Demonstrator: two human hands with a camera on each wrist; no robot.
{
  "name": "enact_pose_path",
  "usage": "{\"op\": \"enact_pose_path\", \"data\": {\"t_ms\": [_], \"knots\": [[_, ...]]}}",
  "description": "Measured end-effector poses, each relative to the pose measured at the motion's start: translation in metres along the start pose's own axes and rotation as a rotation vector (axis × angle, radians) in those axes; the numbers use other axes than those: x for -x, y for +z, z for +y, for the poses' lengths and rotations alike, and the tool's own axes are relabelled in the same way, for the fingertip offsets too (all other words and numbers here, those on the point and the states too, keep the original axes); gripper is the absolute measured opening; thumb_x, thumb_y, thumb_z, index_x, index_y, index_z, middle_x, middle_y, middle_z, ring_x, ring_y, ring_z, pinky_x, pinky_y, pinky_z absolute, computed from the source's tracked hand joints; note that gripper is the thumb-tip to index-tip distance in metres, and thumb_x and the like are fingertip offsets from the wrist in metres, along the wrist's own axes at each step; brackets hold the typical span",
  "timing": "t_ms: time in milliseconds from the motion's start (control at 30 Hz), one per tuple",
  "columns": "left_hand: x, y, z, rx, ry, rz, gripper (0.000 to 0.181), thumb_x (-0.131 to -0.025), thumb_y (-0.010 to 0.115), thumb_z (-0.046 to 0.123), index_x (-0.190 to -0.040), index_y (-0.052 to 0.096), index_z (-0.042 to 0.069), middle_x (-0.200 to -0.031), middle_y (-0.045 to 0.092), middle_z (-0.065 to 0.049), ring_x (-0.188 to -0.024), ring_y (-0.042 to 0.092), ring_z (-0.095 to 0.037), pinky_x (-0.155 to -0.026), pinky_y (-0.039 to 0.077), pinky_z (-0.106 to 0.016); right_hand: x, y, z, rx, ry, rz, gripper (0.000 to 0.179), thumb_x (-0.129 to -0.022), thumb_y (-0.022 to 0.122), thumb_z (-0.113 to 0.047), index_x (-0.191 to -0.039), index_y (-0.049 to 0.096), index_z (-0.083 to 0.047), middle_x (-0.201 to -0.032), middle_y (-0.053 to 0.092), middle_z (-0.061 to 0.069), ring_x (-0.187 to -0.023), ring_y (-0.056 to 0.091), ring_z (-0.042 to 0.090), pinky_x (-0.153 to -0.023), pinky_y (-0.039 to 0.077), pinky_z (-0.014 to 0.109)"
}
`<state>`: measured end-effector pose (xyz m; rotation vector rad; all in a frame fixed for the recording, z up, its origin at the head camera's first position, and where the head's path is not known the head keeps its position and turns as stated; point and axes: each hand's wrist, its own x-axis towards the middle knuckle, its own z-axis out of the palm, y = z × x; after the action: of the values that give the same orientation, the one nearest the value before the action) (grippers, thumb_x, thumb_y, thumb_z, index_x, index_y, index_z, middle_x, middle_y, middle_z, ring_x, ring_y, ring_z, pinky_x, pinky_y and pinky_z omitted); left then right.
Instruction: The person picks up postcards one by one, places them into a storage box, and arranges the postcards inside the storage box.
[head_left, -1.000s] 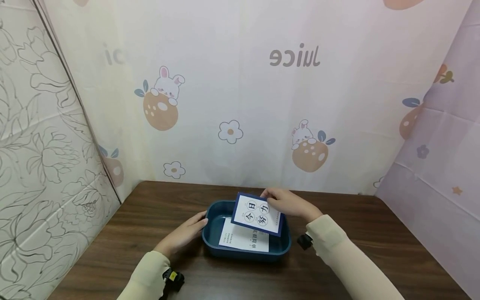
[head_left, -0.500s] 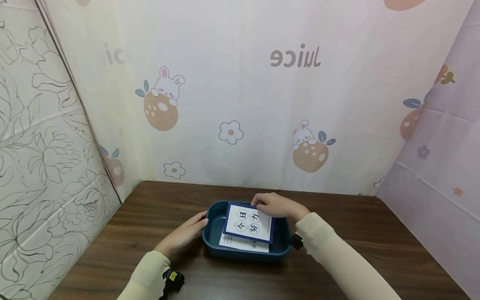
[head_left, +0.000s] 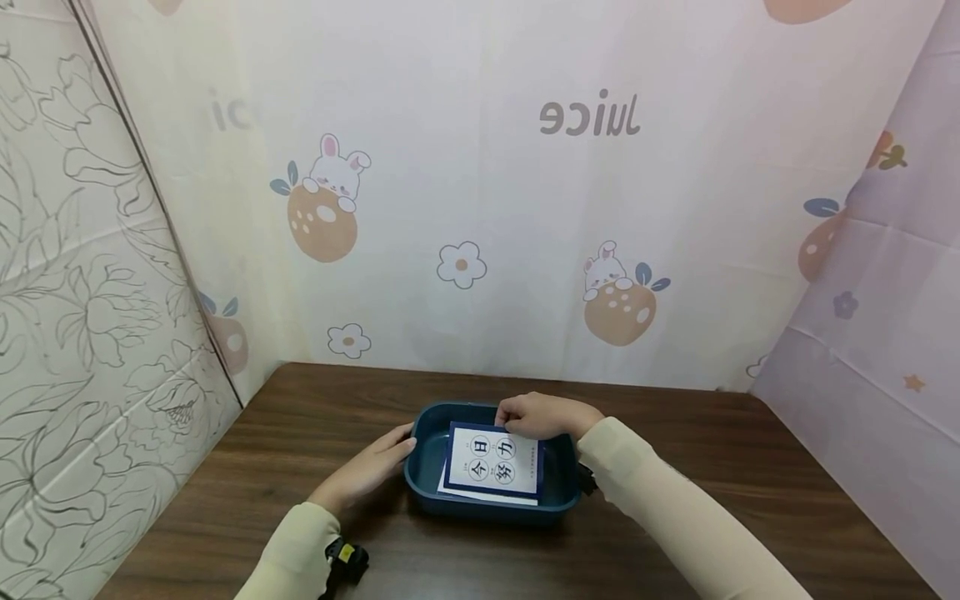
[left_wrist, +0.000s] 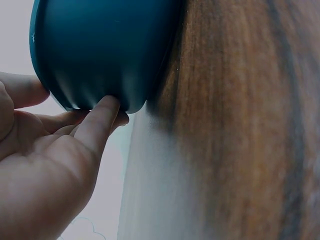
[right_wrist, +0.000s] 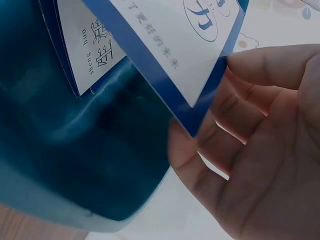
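A dark teal plastic basin (head_left: pixel 491 512) stands on the table. At its left end my left hand (head_left: pixel 367 471) grips the wall; the left wrist view shows the thumb at the rim and fingers (left_wrist: pixel 100 117) against the outside. My right hand (head_left: pixel 547 415) reaches over the far side and pinches the edge of a blue-bordered white card (head_left: pixel 491 460) printed with circled Chinese characters. In the right wrist view the held card (right_wrist: pixel 165 55) is tilted above the basin floor. Beneath it lies another white card (right_wrist: pixel 87 47) with a blue edge, mostly hidden in the head view.
The wooden table (head_left: pixel 712 483) surrounds the basin. Behind it hangs a pale curtain (head_left: pixel 510 167) with rabbits and fruit, and a floral-patterned panel (head_left: pixel 97 333) closes the left side. A small black camera (head_left: pixel 347 562) sits at the left wrist.
My right hand has lowered the card into the basin, moving it left and toward me, so it covers most of the card underneath. The left hand stays on the basin.
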<state>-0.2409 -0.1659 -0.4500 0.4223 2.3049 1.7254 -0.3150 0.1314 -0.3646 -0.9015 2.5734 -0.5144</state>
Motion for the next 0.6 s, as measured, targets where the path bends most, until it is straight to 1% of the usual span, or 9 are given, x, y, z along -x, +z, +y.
{"op": "enact_pose_path", "data": {"t_ms": [167, 300, 467, 600], "knots": [[-0.0011, 0.0000, 0.0007, 0.000, 0.030, -0.022, 0.053, -0.111, 0.039, 0.027, -0.157, 0.029, 0.004, -0.159, 0.030, -0.020, -0.144, 0.031, -0.039, -0.113, 0.032, -0.056, -0.0023, 0.0006, 0.0004, 0.011, 0.040, -0.029, 0.015, -0.101, 0.055, -0.011, -0.105, 0.067, -0.018, -0.094, 0.062, -0.005, -0.086, 0.057, 0.017, -0.081, 0.051, 0.037], [-0.0011, -0.0002, 0.0011, 0.006, 0.052, -0.039, 0.054, -0.111, 0.038, 0.026, -0.157, 0.026, 0.001, -0.160, 0.028, -0.022, -0.145, 0.030, -0.039, -0.113, 0.032, -0.054, -0.0037, 0.0014, 0.0030, 0.023, 0.072, -0.056, 0.015, -0.100, 0.057, -0.012, -0.109, 0.068, -0.018, -0.098, 0.062, -0.004, -0.089, 0.056, 0.017, -0.086, 0.051, 0.040], [-0.0012, -0.0007, 0.0004, 0.014, 0.052, -0.045, 0.053, -0.111, 0.038, 0.026, -0.157, 0.026, 0.002, -0.160, 0.027, -0.021, -0.145, 0.029, -0.038, -0.113, 0.032, -0.054, -0.0041, 0.0019, 0.0041, 0.022, 0.080, -0.108, 0.023, -0.101, 0.057, -0.013, -0.121, 0.067, -0.015, -0.112, 0.063, -0.001, -0.098, 0.056, 0.018, -0.097, 0.049, 0.046], [-0.0019, -0.0006, -0.0009, 0.021, 0.050, -0.039, 0.053, -0.111, 0.038, 0.026, -0.157, 0.026, 0.001, -0.160, 0.028, -0.022, -0.145, 0.029, -0.038, -0.113, 0.032, -0.054, -0.0036, 0.0017, 0.0038, 0.031, 0.076, -0.119, 0.027, -0.101, 0.056, -0.014, -0.127, 0.066, -0.011, -0.125, 0.062, 0.004, -0.108, 0.057, 0.020, -0.102, 0.047, 0.048]]}}
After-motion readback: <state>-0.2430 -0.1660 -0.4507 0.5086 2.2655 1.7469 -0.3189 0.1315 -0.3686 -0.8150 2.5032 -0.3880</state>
